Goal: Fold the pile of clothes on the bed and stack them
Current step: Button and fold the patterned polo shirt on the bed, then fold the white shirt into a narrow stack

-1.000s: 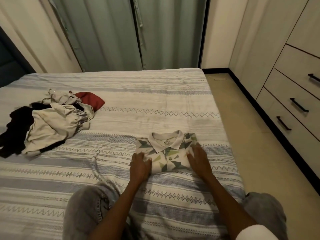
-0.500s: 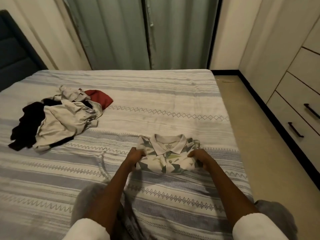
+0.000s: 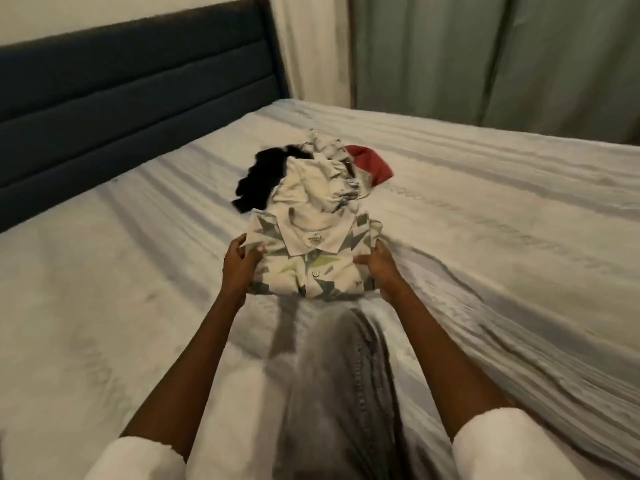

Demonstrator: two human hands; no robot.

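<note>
A folded white polo shirt [image 3: 313,261] with grey and green triangle print is lifted above the striped bed [image 3: 485,216]. My left hand [image 3: 239,266] grips its left edge, thumb on top. My right hand [image 3: 379,268] grips its right edge. Just beyond the shirt lies the unfolded pile [image 3: 311,178]: a cream garment on top, a black one [image 3: 261,176] at the left and a red one [image 3: 370,162] at the right. The shirt's far edge overlaps the pile in this view.
A dark blue padded headboard [image 3: 131,81] runs along the left. Grey-green curtains [image 3: 485,57] hang behind the bed. My grey-trousered knee [image 3: 339,393] rests on the mattress below the shirt.
Both hands went from pressing the folded shirt flat to gripping its sides and lifting it. The view has swung left, so the pile now sits straight ahead.
</note>
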